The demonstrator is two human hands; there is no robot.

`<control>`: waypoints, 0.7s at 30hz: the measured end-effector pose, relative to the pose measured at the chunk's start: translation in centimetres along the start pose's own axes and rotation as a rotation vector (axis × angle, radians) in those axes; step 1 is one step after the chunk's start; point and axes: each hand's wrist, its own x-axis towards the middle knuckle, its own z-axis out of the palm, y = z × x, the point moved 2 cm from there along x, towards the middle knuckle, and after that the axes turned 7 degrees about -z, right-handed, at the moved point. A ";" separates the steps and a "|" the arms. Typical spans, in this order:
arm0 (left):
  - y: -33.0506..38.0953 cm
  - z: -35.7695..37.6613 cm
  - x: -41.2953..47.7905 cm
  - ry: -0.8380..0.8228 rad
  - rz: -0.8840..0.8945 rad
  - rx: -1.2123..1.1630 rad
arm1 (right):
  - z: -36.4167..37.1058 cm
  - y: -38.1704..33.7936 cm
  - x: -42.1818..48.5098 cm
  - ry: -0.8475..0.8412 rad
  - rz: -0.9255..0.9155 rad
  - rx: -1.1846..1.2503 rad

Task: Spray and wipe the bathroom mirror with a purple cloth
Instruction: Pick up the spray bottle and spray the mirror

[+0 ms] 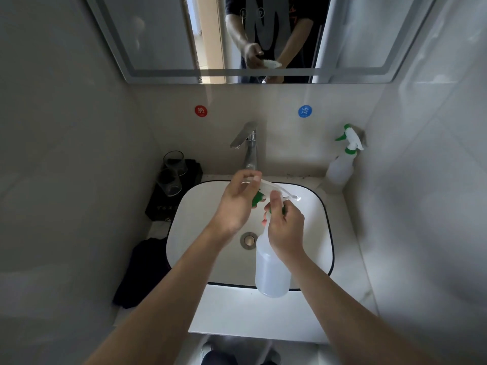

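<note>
Centrally, spray bottle (272, 270) above basin (320, 206), edges clear.

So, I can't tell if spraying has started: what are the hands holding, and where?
The right hand grips the bottle at its neck; the left hand holds its sprayer head.

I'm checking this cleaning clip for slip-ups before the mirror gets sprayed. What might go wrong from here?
1. The spray bottle hangs over the sink, held only near its neck by the right hand while the left hand works at the sprayer head; it may slip or spill.
2. The nozzle's aim is unclear, so a squeeze might miss the mirror.
3. The dark cloth lies at the counter's edge and could slide off.
</note>
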 end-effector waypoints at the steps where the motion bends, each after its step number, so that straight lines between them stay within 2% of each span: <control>1: -0.2 -0.1 -0.2 -0.024 0.021 0.025 | 0.1 0.0 0.2 -0.008 0.008 -0.006; 3: -0.7 -0.2 -0.5 -0.036 0.048 0.060 | 0.2 0.0 0.4 -0.025 0.012 -0.021; 9: -0.9 -0.7 -0.1 0.063 0.020 0.049 | 0.6 0.0 0.3 -0.044 0.000 -0.004; 21: -0.3 -0.2 0.9 0.088 -0.017 0.070 | 0.7 0.2 0.7 -0.060 0.012 0.011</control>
